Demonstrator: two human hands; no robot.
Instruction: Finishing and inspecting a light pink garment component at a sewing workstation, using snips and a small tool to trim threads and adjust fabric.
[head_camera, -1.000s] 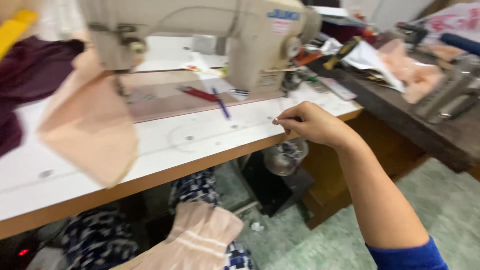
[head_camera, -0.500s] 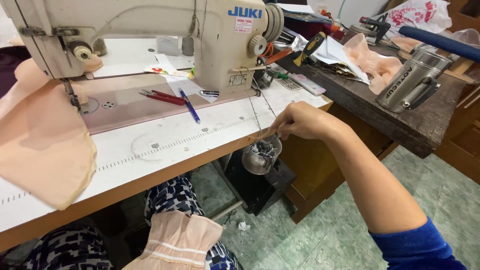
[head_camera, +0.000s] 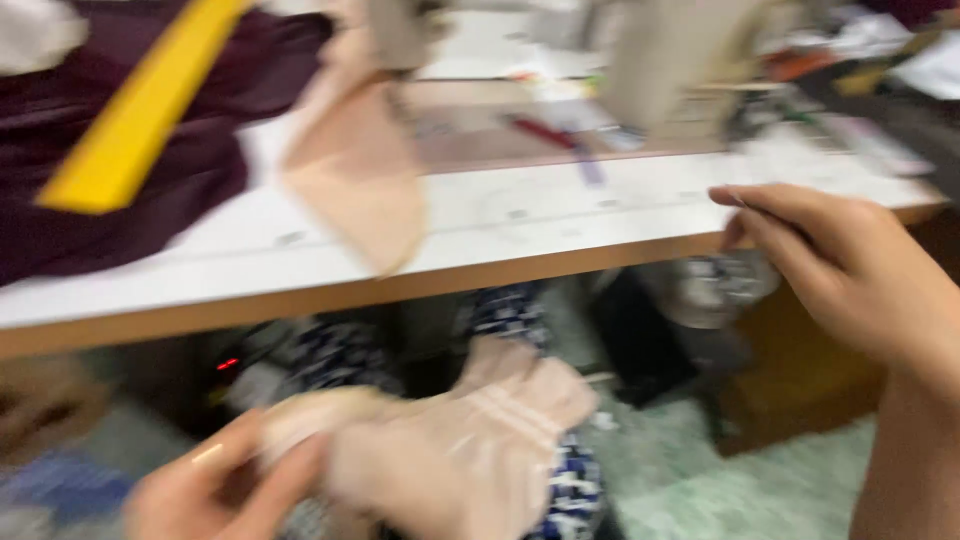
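Now the view's swung left and down since half a second ago, so the left hand (head_camera: 215, 490) shows bottom left gripping the peach fabric (head_camera: 470, 440) bunched on the lap, while the right hand (head_camera: 850, 265) pinches something tiny at the desk (head_camera: 560, 250) edge.

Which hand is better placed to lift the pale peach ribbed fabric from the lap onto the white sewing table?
Left, probably. The left hand already grips the pale peach ribbed fabric on the lap, below the white sewing table. The right hand is up at the table's edge, fingertips pinched, away from that fabric.
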